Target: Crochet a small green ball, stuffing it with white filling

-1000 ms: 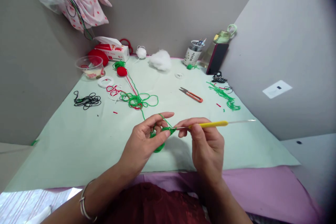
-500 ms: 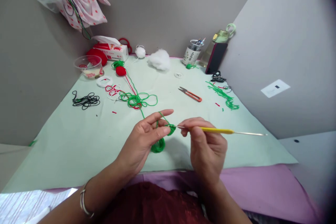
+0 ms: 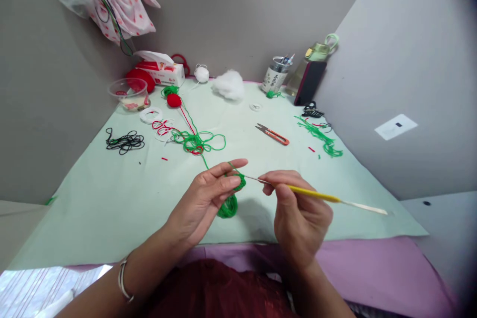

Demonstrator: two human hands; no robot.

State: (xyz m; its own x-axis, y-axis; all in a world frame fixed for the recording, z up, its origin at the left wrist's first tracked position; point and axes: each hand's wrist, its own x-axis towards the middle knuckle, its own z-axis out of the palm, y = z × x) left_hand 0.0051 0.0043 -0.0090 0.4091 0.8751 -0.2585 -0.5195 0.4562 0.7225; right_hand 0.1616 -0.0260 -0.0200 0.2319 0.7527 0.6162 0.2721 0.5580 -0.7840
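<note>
Between thumb and fingers, my left hand (image 3: 206, 194) pinches a small piece of green crochet work (image 3: 240, 182), with green yarn running over the raised index finger. My right hand (image 3: 300, 211) is closed round the yellow handle of a crochet hook (image 3: 316, 194). The hook's thin metal tip points left and meets the upper edge of the crochet work; whether it sits inside a stitch I cannot make out. A bundle of green yarn (image 3: 228, 206) hangs or lies just below the left fingers. Loose green yarn (image 3: 203, 142) lies in loops farther back on the table.
Orange thread snips (image 3: 274, 135) lie beyond the right hand. Black cord (image 3: 124, 142) is at left, green yarn scraps (image 3: 320, 135) at right. Along the back stand a tissue box (image 3: 160, 70), white stuffing (image 3: 229, 85), a pen holder (image 3: 276, 74), a phone (image 3: 310, 83) and a bottle (image 3: 298, 72).
My right hand has shifted slightly right and down, and the hook now slants more, its rear end lower. The left index finger has dipped a little. The whole view has drifted slightly.
</note>
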